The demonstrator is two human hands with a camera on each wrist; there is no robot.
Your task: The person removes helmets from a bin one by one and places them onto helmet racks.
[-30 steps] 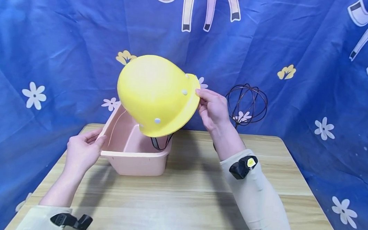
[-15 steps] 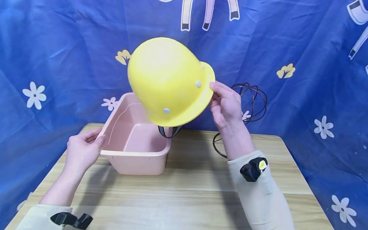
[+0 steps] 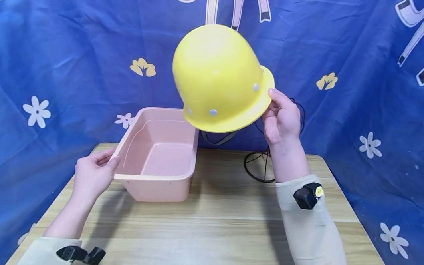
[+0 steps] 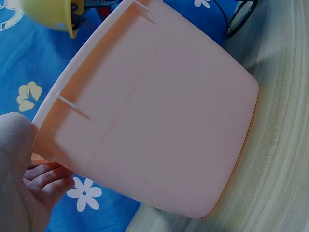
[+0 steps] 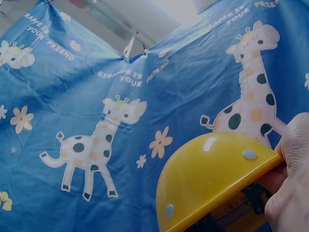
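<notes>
A yellow hard hat hangs in the air, tilted, its brim towards the right. My right hand pinches that brim between thumb and fingers; the right wrist view shows the hard hat with the thumb over its edge. A dark strap dangles below the shell. At the left stands a pink plastic basin, its inside showing nothing in the head view. My left hand grips the basin's left rim near the front corner, and in the left wrist view the fingers curl under that rim.
Behind my right hand stands a dark wire stand, with its round base on the wooden table and its top partly hidden. A blue printed curtain closes off the back and both sides.
The hard hat has risen and moved right, away from over the basin, in my right hand. My left hand and the basin have stayed in place.
</notes>
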